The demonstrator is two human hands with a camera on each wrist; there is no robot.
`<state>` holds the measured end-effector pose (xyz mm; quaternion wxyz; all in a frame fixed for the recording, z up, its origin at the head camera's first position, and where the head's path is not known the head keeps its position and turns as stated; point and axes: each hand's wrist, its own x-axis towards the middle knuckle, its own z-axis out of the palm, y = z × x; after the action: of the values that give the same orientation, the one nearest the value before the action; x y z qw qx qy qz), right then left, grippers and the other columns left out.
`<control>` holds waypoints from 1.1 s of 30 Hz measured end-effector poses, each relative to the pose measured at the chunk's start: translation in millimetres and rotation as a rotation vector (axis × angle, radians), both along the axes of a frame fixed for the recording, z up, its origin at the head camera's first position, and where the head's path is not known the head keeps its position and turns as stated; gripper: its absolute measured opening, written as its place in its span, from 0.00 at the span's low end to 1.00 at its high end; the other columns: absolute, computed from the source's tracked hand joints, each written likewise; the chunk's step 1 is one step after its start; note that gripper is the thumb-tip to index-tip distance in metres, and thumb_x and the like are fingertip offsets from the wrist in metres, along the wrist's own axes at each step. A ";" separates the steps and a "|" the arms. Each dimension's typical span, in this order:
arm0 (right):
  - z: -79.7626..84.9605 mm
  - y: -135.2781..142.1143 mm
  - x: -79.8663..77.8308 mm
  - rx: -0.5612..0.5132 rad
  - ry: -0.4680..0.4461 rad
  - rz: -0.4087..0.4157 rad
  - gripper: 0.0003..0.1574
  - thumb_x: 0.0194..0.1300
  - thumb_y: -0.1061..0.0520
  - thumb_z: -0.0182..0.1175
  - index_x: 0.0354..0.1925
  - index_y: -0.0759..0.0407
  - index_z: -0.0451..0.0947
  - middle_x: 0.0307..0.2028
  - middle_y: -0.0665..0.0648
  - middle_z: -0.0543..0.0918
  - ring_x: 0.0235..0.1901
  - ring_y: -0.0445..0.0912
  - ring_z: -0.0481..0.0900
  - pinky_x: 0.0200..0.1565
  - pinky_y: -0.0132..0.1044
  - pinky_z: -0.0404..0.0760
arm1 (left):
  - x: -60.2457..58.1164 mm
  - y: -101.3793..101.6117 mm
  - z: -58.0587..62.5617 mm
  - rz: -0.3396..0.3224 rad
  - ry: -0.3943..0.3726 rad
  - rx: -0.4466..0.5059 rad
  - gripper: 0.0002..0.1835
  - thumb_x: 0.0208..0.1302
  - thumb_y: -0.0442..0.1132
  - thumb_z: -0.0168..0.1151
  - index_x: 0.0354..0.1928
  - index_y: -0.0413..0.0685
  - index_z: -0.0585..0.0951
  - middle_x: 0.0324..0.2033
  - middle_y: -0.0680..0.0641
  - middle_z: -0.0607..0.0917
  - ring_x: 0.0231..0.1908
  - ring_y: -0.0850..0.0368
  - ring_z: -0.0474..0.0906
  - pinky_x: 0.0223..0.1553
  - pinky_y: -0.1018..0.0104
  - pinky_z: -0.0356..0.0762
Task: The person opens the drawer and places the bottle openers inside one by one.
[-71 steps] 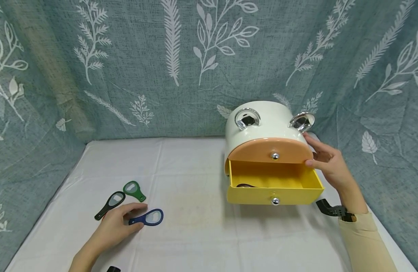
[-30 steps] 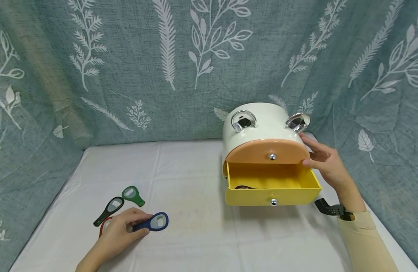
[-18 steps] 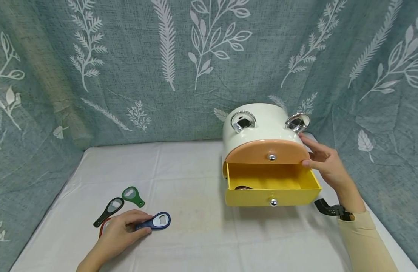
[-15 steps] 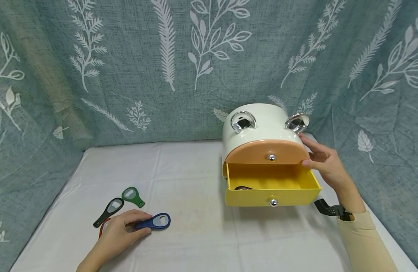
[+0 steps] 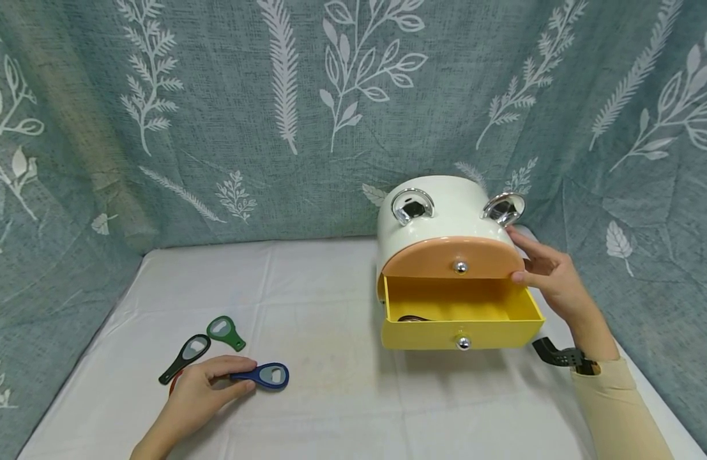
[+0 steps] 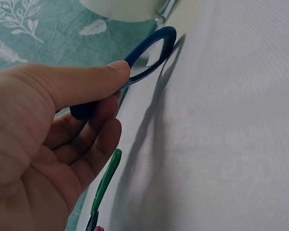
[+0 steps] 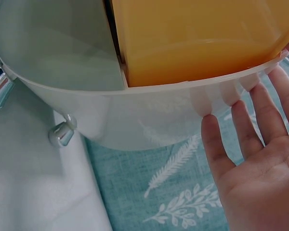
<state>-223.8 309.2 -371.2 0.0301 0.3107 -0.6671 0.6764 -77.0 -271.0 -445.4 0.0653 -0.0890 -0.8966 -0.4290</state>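
My left hand [image 5: 193,393] pinches the handle of a blue bottle opener [image 5: 273,375] between thumb and fingers. In the left wrist view the opener [image 6: 169,36] tilts above the white cloth, its shadow beside it. A black bottle opener [image 5: 172,368] and a green bottle opener [image 5: 232,338] lie beyond that hand; a red-edged one [image 5: 174,383] is mostly hidden behind it. My right hand [image 5: 557,281] rests against the right side of a white drawer box [image 5: 445,198]. Nearly straight fingers [image 7: 214,139] touch its wall in the right wrist view.
The box's lower yellow drawer [image 5: 425,335] is pulled out, with a dark-rimmed item [image 5: 413,317] partly visible inside. Its orange upper drawer [image 5: 428,259] is closed. Two chrome-rimmed eyes [image 5: 504,208] stick out on top. A patterned green curtain [image 5: 307,191] stands behind the table.
Over these seconds my left hand has shifted slightly right with the blue bottle opener, whose ring end has turned toward me. My right hand stays at the box; the drawer has not moved.
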 end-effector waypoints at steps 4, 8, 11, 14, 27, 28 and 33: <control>0.3 0.3 -0.1 -0.037 0.015 0.041 0.40 0.60 0.82 0.57 0.70 0.73 0.59 0.70 0.57 0.65 0.65 0.47 0.68 0.59 0.34 0.72 | 1.1 0.9 4.0 0.023 -0.058 0.020 0.14 0.50 0.42 0.78 0.41 0.56 0.90 0.43 0.55 0.87 0.47 0.65 0.80 0.45 0.76 0.77; -0.4 1.0 0.1 -0.038 0.021 0.037 0.41 0.60 0.82 0.57 0.70 0.73 0.60 0.70 0.57 0.65 0.65 0.47 0.68 0.59 0.34 0.72 | 1.4 1.5 6.9 0.018 -0.049 0.062 0.15 0.51 0.42 0.78 0.43 0.51 0.90 0.44 0.53 0.87 0.48 0.66 0.80 0.47 0.78 0.75; -2.2 1.3 0.6 -0.034 0.017 0.035 0.41 0.60 0.82 0.56 0.70 0.73 0.59 0.70 0.57 0.65 0.67 0.48 0.65 0.60 0.34 0.70 | 1.2 2.3 9.2 0.014 -0.036 0.091 0.15 0.53 0.41 0.77 0.44 0.50 0.89 0.44 0.53 0.87 0.49 0.67 0.79 0.47 0.78 0.75; -3.7 1.9 1.5 -0.029 0.016 0.032 0.41 0.60 0.83 0.56 0.70 0.73 0.59 0.70 0.57 0.65 0.67 0.47 0.64 0.61 0.34 0.70 | -0.5 6.1 14.0 0.022 -0.040 0.113 0.15 0.55 0.43 0.76 0.45 0.50 0.89 0.44 0.55 0.87 0.50 0.68 0.79 0.48 0.78 0.74; -3.2 -1.2 1.1 -0.037 0.023 0.033 0.40 0.60 0.82 0.56 0.69 0.73 0.60 0.71 0.57 0.64 0.67 0.48 0.65 0.60 0.34 0.71 | -19.0 65.0 76.5 -0.097 0.111 0.426 0.15 0.58 0.31 0.72 0.49 0.41 0.87 0.50 0.44 0.85 0.54 0.57 0.79 0.53 0.67 0.75; -3.3 -1.1 1.1 -0.038 0.026 0.034 0.40 0.60 0.83 0.56 0.69 0.73 0.59 0.71 0.57 0.64 0.67 0.48 0.65 0.60 0.34 0.71 | -21.5 73.2 82.1 -0.125 0.138 0.461 0.15 0.58 0.29 0.71 0.49 0.39 0.86 0.50 0.43 0.85 0.54 0.55 0.79 0.52 0.65 0.76; -1.3 -1.8 0.9 -0.036 0.025 0.034 0.40 0.60 0.82 0.56 0.69 0.73 0.60 0.71 0.57 0.64 0.66 0.48 0.66 0.60 0.35 0.71 | -35.4 116.7 103.7 -0.232 0.247 0.560 0.15 0.57 0.24 0.69 0.48 0.38 0.86 0.49 0.42 0.85 0.53 0.49 0.80 0.52 0.61 0.77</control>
<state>-223.0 307.4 -372.5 0.0325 0.3301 -0.6491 0.6846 -112.3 -154.2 -341.7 0.1464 -0.2206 -0.7128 -0.6494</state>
